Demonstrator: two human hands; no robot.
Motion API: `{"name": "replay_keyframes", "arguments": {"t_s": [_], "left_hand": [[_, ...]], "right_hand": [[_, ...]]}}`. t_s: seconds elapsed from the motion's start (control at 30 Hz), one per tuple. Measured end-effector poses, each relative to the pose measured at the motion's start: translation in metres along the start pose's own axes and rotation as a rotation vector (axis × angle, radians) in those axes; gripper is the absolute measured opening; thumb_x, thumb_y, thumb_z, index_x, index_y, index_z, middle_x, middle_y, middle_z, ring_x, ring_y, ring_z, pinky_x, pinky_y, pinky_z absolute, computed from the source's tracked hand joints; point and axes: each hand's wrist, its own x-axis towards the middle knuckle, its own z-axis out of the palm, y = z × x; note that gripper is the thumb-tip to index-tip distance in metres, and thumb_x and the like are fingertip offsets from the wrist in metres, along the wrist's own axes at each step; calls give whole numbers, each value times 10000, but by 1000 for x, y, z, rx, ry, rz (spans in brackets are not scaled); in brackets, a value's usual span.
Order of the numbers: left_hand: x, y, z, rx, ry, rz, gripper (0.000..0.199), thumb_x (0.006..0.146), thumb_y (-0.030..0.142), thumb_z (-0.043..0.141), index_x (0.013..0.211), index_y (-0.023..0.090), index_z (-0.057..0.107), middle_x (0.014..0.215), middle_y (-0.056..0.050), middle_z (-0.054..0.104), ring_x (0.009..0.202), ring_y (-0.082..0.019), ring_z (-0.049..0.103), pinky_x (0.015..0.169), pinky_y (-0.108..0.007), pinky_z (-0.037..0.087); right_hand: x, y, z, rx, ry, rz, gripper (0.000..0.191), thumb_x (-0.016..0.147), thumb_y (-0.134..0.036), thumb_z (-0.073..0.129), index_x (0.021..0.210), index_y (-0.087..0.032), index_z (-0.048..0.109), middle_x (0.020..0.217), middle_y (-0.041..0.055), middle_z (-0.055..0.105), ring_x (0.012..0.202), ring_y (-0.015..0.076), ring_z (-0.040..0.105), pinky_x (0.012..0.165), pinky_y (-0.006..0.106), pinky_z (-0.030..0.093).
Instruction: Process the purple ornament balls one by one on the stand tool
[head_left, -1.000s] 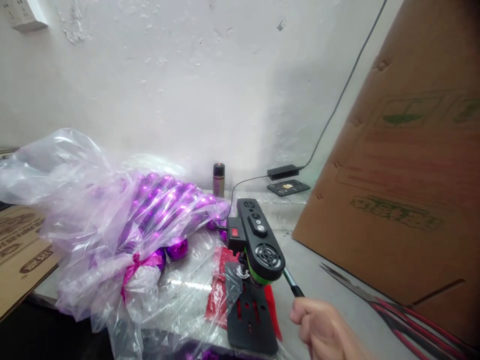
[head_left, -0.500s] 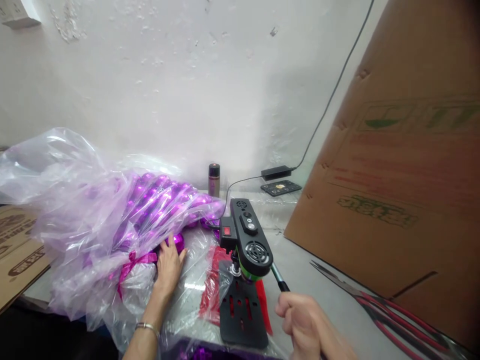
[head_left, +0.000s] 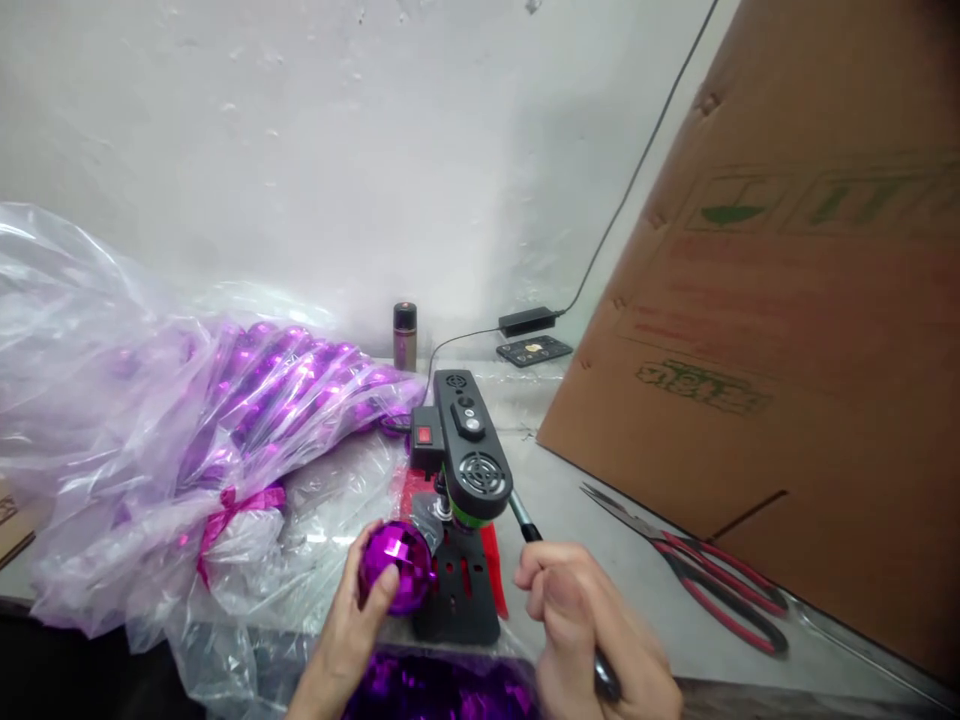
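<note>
Your left hand [head_left: 352,620] with its grip closed around a shiny purple ball [head_left: 397,567], your right hand [head_left: 600,625] wrapped tight on a handle [head_left: 526,528]

Evenly bright; glare on the plastic [head_left: 75,300] (right edge darkens, softly blurred).

On the pale tabletop [head_left: 559,490], a black machine [head_left: 471,440] is supported beside a clear plastic bag [head_left: 255,440] of purple balls [head_left: 274,385]. Scissors [head_left: 701,580], a phone [head_left: 534,350] and a dark-capped bottle [head_left: 405,338] are also borne by it.
</note>
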Motion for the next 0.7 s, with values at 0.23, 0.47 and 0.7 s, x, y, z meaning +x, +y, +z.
{"name": "replay_keyframes", "arguments": {"t_s": [0.23, 0.47, 0.7], "left_hand": [[5, -27, 36, 432, -10, 250, 938, 966, 634, 829, 1735, 183, 536, 1826, -267, 602, 1736, -491, 547, 1446, -737, 424], [28, -35, 45, 613, 76, 484, 834, 769, 400, 906, 1522, 121, 682, 1504, -294, 819, 1438, -557, 787, 1229, -804, 632], [38, -26, 37, 653, -49, 580, 840, 698, 220, 932, 1508, 171, 714, 1454, -219, 843, 1360, -509, 819, 1155, -738, 698]], "right_hand": [[2, -2, -6, -27, -68, -21, 336, 1112, 25, 518, 896, -230, 549, 748, -39, 620, 638, 79, 629, 585, 207, 505], [4, -4, -5, -42, -59, 6, 335, 1137, 5, 527, 896, -223, 567, 762, -43, 619, 621, 64, 619, 590, 202, 485], [3, -18, 3, -87, 24, 94, 367, 1154, -16, 522, 860, -236, 522, 741, -54, 582, 596, 68, 572, 577, 231, 428]]}}
